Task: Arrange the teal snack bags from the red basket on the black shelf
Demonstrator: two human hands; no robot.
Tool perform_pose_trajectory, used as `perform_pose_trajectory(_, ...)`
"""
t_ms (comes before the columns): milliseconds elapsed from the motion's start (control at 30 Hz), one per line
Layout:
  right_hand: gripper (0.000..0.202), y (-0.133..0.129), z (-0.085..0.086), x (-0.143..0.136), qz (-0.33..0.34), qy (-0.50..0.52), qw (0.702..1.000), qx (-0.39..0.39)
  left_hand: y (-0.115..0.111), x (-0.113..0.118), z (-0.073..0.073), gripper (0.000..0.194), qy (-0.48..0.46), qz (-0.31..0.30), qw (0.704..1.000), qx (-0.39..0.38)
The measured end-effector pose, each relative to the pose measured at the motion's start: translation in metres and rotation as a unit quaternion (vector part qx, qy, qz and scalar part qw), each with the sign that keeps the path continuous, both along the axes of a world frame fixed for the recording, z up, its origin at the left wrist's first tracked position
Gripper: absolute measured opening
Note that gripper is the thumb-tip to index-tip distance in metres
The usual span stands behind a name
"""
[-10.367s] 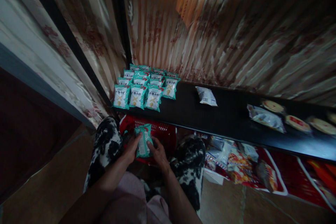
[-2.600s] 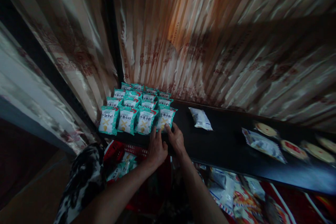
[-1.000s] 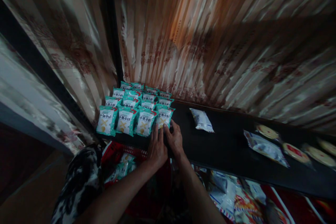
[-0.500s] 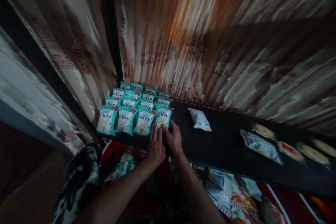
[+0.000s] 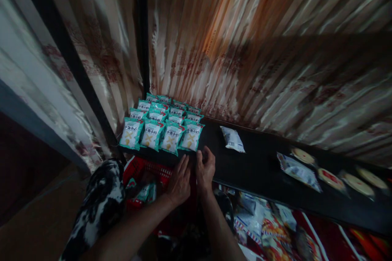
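Observation:
Rows of green-and-white snack bags [image 5: 152, 133] lean one behind another at the left end of a black shelf [image 5: 257, 163]. Just below the rightmost front bag [image 5: 191, 135] is my right hand [image 5: 206, 168], empty, its thumb and fingers apart and curved. My left hand [image 5: 180, 179] hovers at the shelf's front edge, fingers stretched out and holding nothing. Both hands are a little clear of the bags. Beneath my left hand stands a red basket [image 5: 159, 168] with more green bags [image 5: 146, 191] inside, partly in shadow.
A white-and-blue packet [image 5: 232, 138] lies alone mid-shelf. Further right are another packet [image 5: 298, 171] and several round wrapped items [image 5: 332, 179]. Colourful packages [image 5: 263, 220] fill a container below the shelf. A dark post [image 5: 142, 28] and wrinkled sheeting [image 5: 245, 49] bound the back.
Both hands have come off the rightmost front bag and drawn back toward me. That bag stays in the front row. The camera view has shifted slightly.

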State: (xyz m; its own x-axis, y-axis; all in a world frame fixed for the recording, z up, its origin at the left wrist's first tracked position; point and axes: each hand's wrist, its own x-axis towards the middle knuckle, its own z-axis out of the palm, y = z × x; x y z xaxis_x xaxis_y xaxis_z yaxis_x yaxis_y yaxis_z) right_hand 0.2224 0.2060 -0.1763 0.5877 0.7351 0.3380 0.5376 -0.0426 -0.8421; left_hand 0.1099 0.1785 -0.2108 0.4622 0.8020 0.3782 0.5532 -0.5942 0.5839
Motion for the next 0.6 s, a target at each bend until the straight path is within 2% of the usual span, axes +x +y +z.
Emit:
perform_pose_trajectory(133,0.043,-0.028,-0.005,-0.025,0.008,0.062,0.998,0.002,-0.016,-0.017,-0.01,0.063,0.004,-0.049,0.999,-0.005)
perform_pose_trajectory(200,0.038,-0.044,-0.011,-0.041,0.04,0.07,0.997,-0.009,-0.024,-0.029,-0.018,0.064,0.016,-0.064,0.998,-0.008)
perform_pose_trajectory(300,0.033,-0.063,-0.028,-0.063,0.086,0.019,0.996,-0.028,-0.036,-0.048,-0.037,0.066,0.037,-0.06,0.997,-0.038)
perform_pose_trajectory(400,0.031,-0.073,-0.053,-0.078,0.163,-0.027,0.982,-0.09,-0.044,-0.069,-0.057,0.066,0.051,-0.04,0.993,-0.1)
perform_pose_trajectory(467,0.032,-0.076,-0.07,-0.083,0.2,-0.076,0.959,-0.184,-0.044,-0.081,-0.067,0.063,0.061,0.011,0.984,-0.167)
perform_pose_trajectory(500,0.032,-0.076,-0.078,-0.084,0.196,-0.109,0.945,-0.24,-0.043,-0.087,-0.071,0.058,0.068,0.049,0.973,-0.216)
perform_pose_trajectory(567,0.03,-0.076,-0.091,-0.082,0.187,-0.127,0.931,-0.287,-0.038,-0.096,-0.078,0.042,0.08,0.141,0.932,-0.324)
perform_pose_trajectory(600,0.03,-0.075,-0.097,-0.081,0.18,-0.134,0.925,-0.305,-0.035,-0.1,-0.082,0.034,0.085,0.168,0.916,-0.354)
